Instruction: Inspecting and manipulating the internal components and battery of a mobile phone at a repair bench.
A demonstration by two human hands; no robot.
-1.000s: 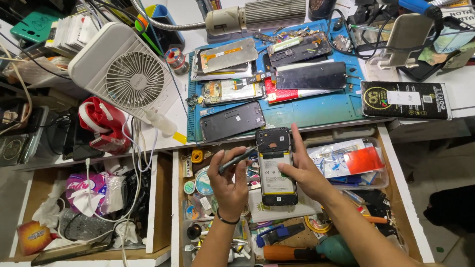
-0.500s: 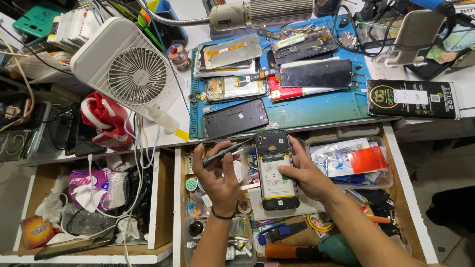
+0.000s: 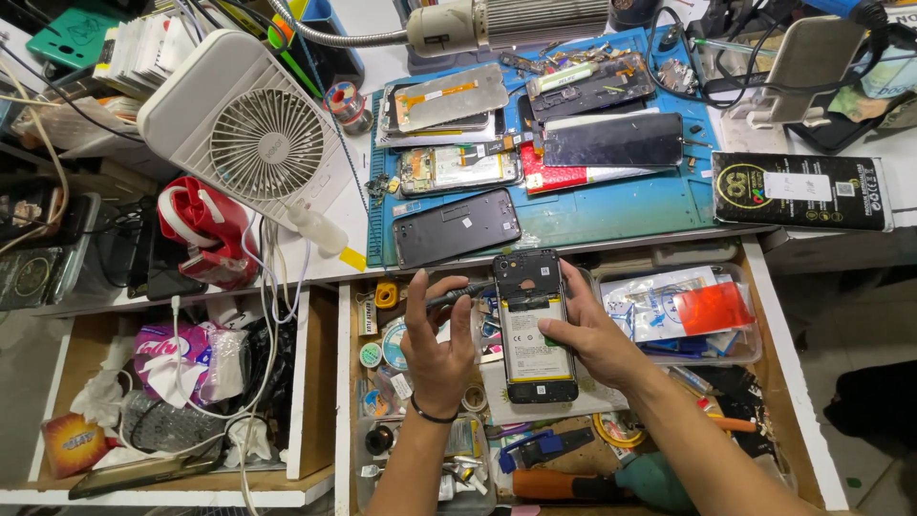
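The left hand (image 3: 437, 355) grips a slim dark tool (image 3: 460, 292), apparently a screwdriver, between thumb and fingers, its tip laid against the upper left edge of an opened phone (image 3: 532, 325). The right hand (image 3: 594, 336) cradles that phone from the right side, thumb resting on the pale battery (image 3: 530, 339) and fingers curled behind the frame (their tips are hidden, so how firmly they press cannot be told). The phone lies face down with its back cover off, held lengthwise above the open right drawer (image 3: 783, 382), just below the edge of the bench.

Compared with the view a second ago, the tool has swung from a slanted carry beside the phone to a nearly level reach, and its tip has arrived at the dark upper section of the chassis. The phone itself has barely shifted. This suggests that work on the upper part of the chassis is in hand.

Beyond the hands, the drawer holds solder reels, tape rolls and a clear tray of packets (image 3: 683, 311). On the bench above, a blue work mat (image 3: 611, 215) carries several stripped handsets and screens; a white desk fan (image 3: 250, 139) stands to its left.
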